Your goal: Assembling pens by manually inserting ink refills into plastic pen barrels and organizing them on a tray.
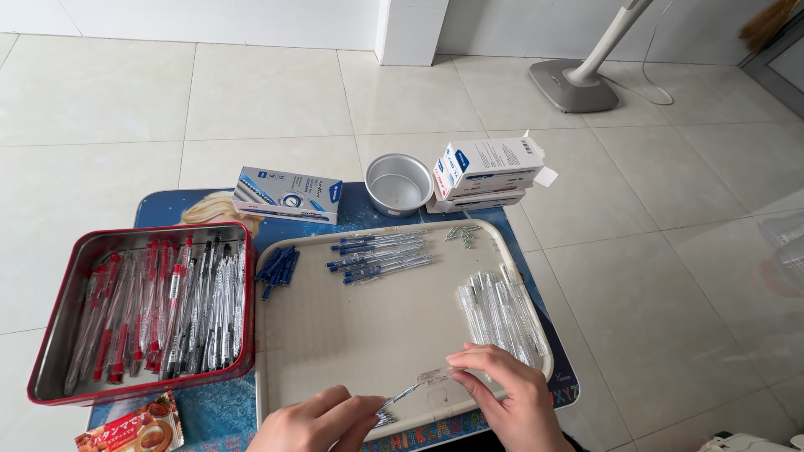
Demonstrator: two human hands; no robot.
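At the lower centre of the frame, the left hand (pixel 316 421) was pinched on a pen refill (pixel 396 401), tip end low and left. The right hand (pixel 502 387) was closed on a clear pen barrel (pixel 435 375) just up and right of it. Both lay on one diagonal axis, nearly end to end, over the beige tray (pixel 368 326).

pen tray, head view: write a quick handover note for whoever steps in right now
Left hand: pinches the tip end of a pen refill.
Right hand: holds a clear pen barrel at the refill's other end.
On the beige tray: clear barrels piled at right, blue pens at top, blue caps at left.
Red tin: holds red and black pens.
Done: several blue pens lie together. Left: the barrel pile and loose caps.
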